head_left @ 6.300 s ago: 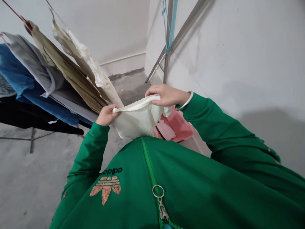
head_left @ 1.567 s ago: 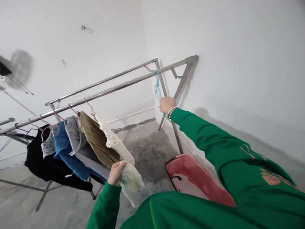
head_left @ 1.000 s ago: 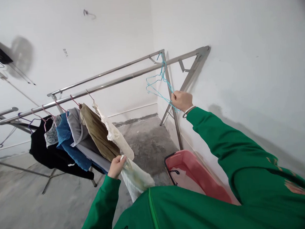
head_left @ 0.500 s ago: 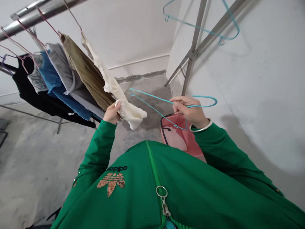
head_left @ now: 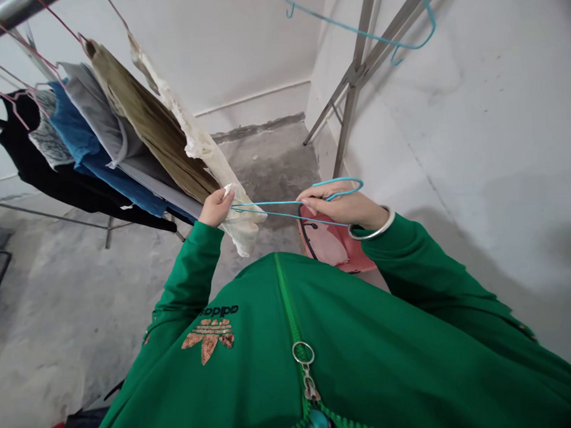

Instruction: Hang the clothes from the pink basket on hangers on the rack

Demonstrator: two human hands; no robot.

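My right hand [head_left: 344, 204] is closed around a light blue clothes hanger [head_left: 280, 203] near its hook. The hanger lies nearly level, its far end reaching the white cloth garment [head_left: 243, 231] by my left hand [head_left: 216, 207]. My left fingers pinch that garment at its upper edge, and the rest droops below. Behind it a cream garment [head_left: 189, 127] hangs from the rail; I cannot tell whether the two are one piece. Below my right hand stands a pink basin [head_left: 359, 256] with pale pink cloth [head_left: 328, 245] in it.
On the left, a metal rail [head_left: 7, 18] carries olive trousers [head_left: 156, 128], grey [head_left: 108, 114], blue [head_left: 91, 146] and black clothes [head_left: 45, 178] on hangers. Another blue hanger [head_left: 354, 29] hangs upper right, by a metal rack leg [head_left: 351, 87] near the wall.
My right hand has moved slightly left with the hanger, whose far end has turned down and now meets the garment at my left hand. The view has shifted a little, so the rail sits farther left.
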